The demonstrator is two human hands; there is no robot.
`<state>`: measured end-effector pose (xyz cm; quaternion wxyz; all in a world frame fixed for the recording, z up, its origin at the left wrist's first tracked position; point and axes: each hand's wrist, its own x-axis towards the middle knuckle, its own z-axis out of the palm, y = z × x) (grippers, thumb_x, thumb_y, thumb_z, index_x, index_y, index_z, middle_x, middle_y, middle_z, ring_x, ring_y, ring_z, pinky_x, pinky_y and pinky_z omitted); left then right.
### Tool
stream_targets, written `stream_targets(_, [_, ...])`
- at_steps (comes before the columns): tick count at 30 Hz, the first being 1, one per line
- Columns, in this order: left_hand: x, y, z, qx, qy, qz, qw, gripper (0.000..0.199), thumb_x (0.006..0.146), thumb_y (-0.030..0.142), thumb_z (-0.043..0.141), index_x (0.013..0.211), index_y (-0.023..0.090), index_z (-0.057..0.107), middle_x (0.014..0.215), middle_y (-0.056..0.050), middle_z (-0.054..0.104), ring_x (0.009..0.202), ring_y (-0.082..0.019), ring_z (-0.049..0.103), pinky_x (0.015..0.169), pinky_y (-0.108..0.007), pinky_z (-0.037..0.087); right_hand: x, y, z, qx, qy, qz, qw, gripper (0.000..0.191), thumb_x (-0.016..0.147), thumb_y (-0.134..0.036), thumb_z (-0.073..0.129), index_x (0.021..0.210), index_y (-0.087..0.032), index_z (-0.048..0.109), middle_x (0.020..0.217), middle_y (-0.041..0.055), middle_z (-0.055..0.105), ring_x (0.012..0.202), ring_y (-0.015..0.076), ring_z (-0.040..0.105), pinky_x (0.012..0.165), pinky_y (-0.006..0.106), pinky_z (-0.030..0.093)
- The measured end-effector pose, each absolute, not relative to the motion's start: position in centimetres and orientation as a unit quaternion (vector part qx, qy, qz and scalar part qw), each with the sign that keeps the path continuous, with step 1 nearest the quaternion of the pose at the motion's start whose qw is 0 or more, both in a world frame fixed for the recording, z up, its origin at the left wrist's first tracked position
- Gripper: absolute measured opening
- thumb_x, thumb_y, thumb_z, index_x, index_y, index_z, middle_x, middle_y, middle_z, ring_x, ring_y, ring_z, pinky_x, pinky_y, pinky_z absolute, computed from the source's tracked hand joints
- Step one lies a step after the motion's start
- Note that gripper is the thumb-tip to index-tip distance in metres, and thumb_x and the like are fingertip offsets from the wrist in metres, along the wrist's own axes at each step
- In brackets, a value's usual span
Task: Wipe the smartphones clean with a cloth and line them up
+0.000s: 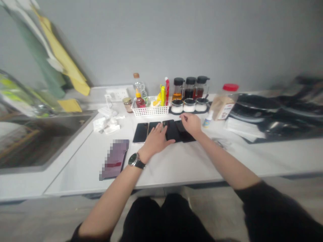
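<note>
Several dark-screened phones lie side by side on the white countertop, from the leftmost phone (140,132) to the rightmost phone (188,135). My left hand (156,139), with a watch (133,159) on its wrist, rests flat over the middle of the row, fingers spread. It partly hides a second phone (153,125) and touches the edge of a black phone (171,130). Above the rightmost phone's upper end is my right hand (191,123), its fingers curled in. Whatever is between those fingertips, if anything, is too small to make out.
A pixelated purple item (116,159) lies left of my left wrist. Crumpled white tissues (107,123) sit behind it. Along the wall stand a white basket (151,111), lidded jars (189,106), a small glue-like bottle (208,119) and a red-lidded jar (224,102). A sink (50,161) is at left.
</note>
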<state>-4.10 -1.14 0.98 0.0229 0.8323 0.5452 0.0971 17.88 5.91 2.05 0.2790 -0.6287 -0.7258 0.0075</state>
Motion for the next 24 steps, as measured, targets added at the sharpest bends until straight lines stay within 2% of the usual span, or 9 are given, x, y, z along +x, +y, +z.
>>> stream_targets(2, [-2.7,-0.2,1.3,0.849,0.525,0.046,0.037,0.107,0.097,0.078,0.055,0.169,0.002,0.033,0.177,-0.031,0.023,0.167,-0.042,0.022,0.134,-0.054,0.026,17.5,6.1,1.5,-0.611,-0.729,0.020,0.309,0.040,0.109,-0.030,0.042,0.116,-0.022,0.080,0.119,0.0093,0.083,0.109,0.0264,0.073,0.088,0.032,0.046])
stream_targets(4, [-2.0,0.4,1.2,0.862,0.505,0.004,0.029,0.111,0.096,0.079,0.056,0.170,0.002,0.030,0.176,-0.032,0.023,0.167,-0.042,0.021,0.134,-0.051,0.026,17.5,5.9,1.0,-0.594,-0.733,0.037,0.330,0.039,0.109,-0.031,0.042,0.114,-0.022,0.080,0.118,0.0088,0.083,0.109,0.0255,0.073,0.089,0.031,0.045])
stream_targets(7, [-1.8,0.7,0.7,0.880,0.474,-0.014,-0.033,0.096,0.104,0.068,0.051,0.169,0.000,0.032,0.173,-0.035,0.030,0.166,-0.039,0.026,0.133,-0.046,0.030,17.7,5.5,0.4,-0.577,-0.736,0.070,0.348,0.037,0.109,-0.033,0.045,0.108,-0.023,0.080,0.116,0.0076,0.083,0.109,0.0249,0.072,0.091,0.031,0.045])
stream_targets(10, [-2.0,0.4,0.6,0.890,0.446,-0.041,-0.088,0.088,0.106,0.058,0.052,0.165,-0.006,0.038,0.167,-0.039,0.037,0.161,-0.043,0.037,0.130,-0.048,0.037,17.8,5.6,0.4,-0.574,-0.722,0.111,0.370,0.036,0.110,-0.035,0.046,0.108,-0.023,0.079,0.119,0.0083,0.082,0.112,0.0256,0.072,0.094,0.032,0.045])
stream_targets(13, [-2.3,-0.2,1.3,0.888,0.447,-0.047,-0.100,0.073,0.108,0.039,0.055,0.164,-0.004,0.038,0.168,-0.033,0.040,0.157,-0.039,0.045,0.126,-0.046,0.044,17.9,5.9,0.7,-0.570,-0.697,0.162,0.404,0.034,0.110,-0.033,0.046,0.114,-0.023,0.078,0.127,0.0090,0.080,0.121,0.0261,0.069,0.102,0.032,0.044])
stream_targets(17, [-3.8,-1.8,2.5,0.851,0.521,0.016,-0.061,0.066,0.104,0.020,0.048,0.168,0.008,0.037,0.161,-0.022,0.057,0.138,-0.029,0.068,0.116,-0.040,0.056,17.6,6.2,0.8,-0.551,-0.647,0.263,0.456,0.037,0.112,-0.036,0.042,0.122,-0.022,0.076,0.133,0.0101,0.078,0.125,0.0262,0.070,0.108,0.035,0.048])
stream_targets(20, [-5.2,-3.9,2.4,0.853,0.512,0.088,-0.051,0.076,0.101,0.016,0.048,0.173,0.017,0.026,0.168,-0.017,0.051,0.147,-0.026,0.060,0.123,-0.039,0.051,16.5,6.1,0.6,-0.510,-0.613,0.374,0.474,0.055,0.115,-0.048,0.027,0.131,-0.020,0.072,0.128,0.0129,0.080,0.104,0.0236,0.079,0.092,0.034,0.060])
stream_targets(22, [-5.8,-5.4,1.9,0.879,0.462,0.114,-0.030,0.087,0.096,0.009,0.049,0.176,0.020,0.017,0.176,-0.014,0.038,0.161,-0.025,0.043,0.132,-0.041,0.040,15.5,5.7,0.5,-0.461,-0.601,0.443,0.480,0.068,0.114,-0.056,0.017,0.135,-0.019,0.069,0.122,0.0136,0.082,0.090,0.0228,0.081,0.079,0.034,0.064])
stream_targets(24, [-6.0,-6.7,1.4,0.900,0.415,0.130,0.001,0.096,0.092,0.003,0.048,0.177,0.026,0.010,0.181,-0.011,0.028,0.167,-0.025,0.028,0.136,-0.046,0.033,14.6,5.1,0.4,-0.411,-0.589,0.487,0.496,0.074,0.112,-0.063,0.012,0.137,-0.019,0.066,0.121,0.0137,0.082,0.088,0.0238,0.082,0.074,0.036,0.066])
